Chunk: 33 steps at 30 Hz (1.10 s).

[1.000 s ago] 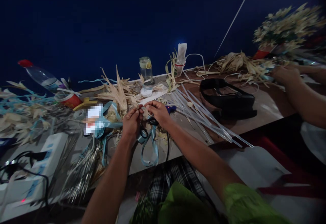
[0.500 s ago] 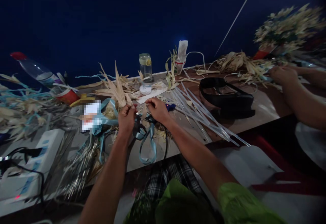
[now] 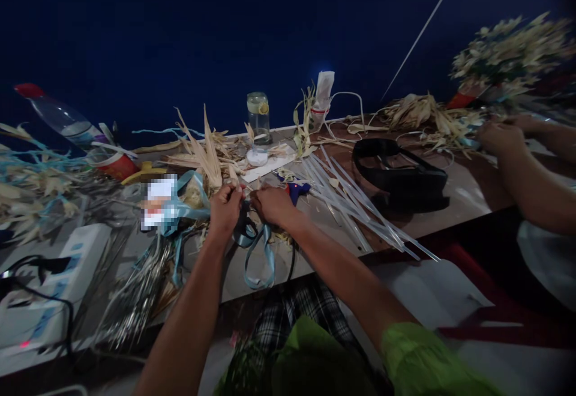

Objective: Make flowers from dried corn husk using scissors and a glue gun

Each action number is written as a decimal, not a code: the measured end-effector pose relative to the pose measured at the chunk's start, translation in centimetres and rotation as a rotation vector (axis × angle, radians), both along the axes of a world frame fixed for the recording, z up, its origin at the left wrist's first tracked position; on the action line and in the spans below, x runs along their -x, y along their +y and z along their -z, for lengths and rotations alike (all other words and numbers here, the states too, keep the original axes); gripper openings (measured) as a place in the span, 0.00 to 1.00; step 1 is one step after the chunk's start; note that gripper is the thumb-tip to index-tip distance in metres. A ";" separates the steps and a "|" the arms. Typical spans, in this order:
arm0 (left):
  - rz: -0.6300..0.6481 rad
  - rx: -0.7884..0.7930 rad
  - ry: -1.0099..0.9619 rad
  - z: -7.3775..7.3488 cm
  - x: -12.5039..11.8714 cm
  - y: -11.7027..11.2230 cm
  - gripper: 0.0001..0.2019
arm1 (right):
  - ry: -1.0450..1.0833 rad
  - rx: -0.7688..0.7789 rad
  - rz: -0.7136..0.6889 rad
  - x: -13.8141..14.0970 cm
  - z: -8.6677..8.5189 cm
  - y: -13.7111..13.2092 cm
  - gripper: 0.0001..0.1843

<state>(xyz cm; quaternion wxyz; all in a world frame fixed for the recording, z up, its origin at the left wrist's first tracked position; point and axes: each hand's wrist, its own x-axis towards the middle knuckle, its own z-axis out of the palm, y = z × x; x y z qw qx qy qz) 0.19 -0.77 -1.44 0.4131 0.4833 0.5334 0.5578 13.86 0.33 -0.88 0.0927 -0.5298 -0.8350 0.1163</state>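
Observation:
My left hand [image 3: 226, 207] is closed in a pinch on a small pale piece of dried corn husk [image 3: 233, 175], which rises above its fingertips. Close beside it, my right hand [image 3: 274, 205] has its fingers bent together, and what they hold, if anything, is hidden. A blue glue gun [image 3: 297, 191] with a small red light lies just past the right hand. Below both hands a light blue ribbon [image 3: 271, 258] loops over the table edge side, near a dark object partly covered by the hands. Larger dried husks [image 3: 210, 159] stand up behind the left hand.
Long clear glue sticks [image 3: 360, 204] and a black headband-like strap [image 3: 400, 174] lie to the right. A glass jar [image 3: 258, 117] stands at the back. Leftward are a bundle of wires [image 3: 139, 306] and a white power strip [image 3: 67, 288]. A co-worker's hands [image 3: 504, 138] work at far right.
My right hand has moved left and slightly down, up against the left hand, and its fingers have drawn in. The left hand keeps its pinch on the husk piece.

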 end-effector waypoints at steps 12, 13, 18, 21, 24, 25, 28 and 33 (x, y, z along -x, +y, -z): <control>0.004 0.040 0.031 -0.1 0.1 0.0 0.11 | -0.038 -0.067 0.056 0.4 0.1 0.0 0.19; 0.002 0.042 0.032 -0.1 0.1 0.0 0.11 | -0.023 -0.066 0.063 0.4 0.2 0.1 0.18; -0.046 -0.001 0.030 0.5 0.4 0.4 0.11 | 0.248 -0.163 0.178 -0.1 0.0 0.6 0.14; -0.057 0.012 -0.012 0.7 0.4 0.4 0.12 | 0.559 -0.261 0.240 -0.6 -0.1 1.0 0.12; 0.002 0.055 -0.094 0.6 0.3 0.3 0.13 | 0.916 -0.240 0.284 -0.8 0.0 1.6 0.09; 0.030 0.071 -0.138 0.6 0.2 0.3 0.14 | 1.025 -0.202 0.299 -0.7 0.1 1.7 0.09; 0.109 0.109 -0.280 0.6 -0.3 0.1 0.16 | 1.308 -0.044 0.321 -0.2 0.3 1.9 0.14; 0.175 0.146 -0.283 0.5 -0.8 -0.2 0.16 | 1.508 0.105 0.307 0.6 0.3 1.8 0.27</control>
